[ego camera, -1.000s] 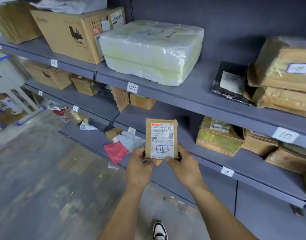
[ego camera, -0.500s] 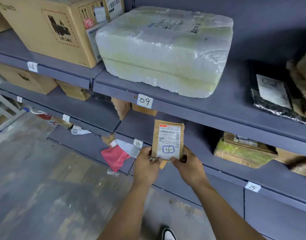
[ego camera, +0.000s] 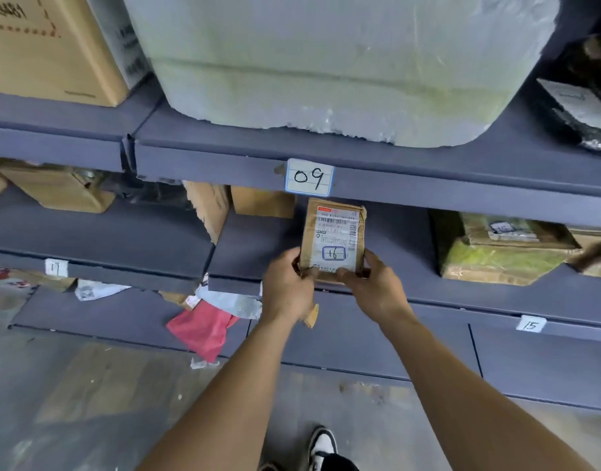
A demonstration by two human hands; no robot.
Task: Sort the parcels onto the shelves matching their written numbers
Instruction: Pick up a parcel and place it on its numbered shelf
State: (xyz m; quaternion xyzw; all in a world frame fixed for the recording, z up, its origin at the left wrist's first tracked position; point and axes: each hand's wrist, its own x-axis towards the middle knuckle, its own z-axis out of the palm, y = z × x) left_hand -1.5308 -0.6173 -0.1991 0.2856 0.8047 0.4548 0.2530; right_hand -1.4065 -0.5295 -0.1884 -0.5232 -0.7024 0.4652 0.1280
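A small brown parcel with a white label and a handwritten 16 in a blue box is held upright in both hands. My left hand grips its lower left corner and my right hand its lower right corner. The parcel hovers over the front edge of the middle grey shelf, just below the tag marked 09. My left hand hides the shelf tag that read 16 in the earlier frames. A tag marked 15 sits on the shelf edge to the right.
A big white wrapped parcel and a cardboard box fill the 09 shelf above. Taped brown parcels lie on the right of the middle shelf, small boxes at its back. A red bag and grey bags lie on the bottom shelf.
The view has closed in on the shelves. Both hands have carried the parcel up and forward toward the middle shelf's front edge, and my left hand now covers the 16 tag.
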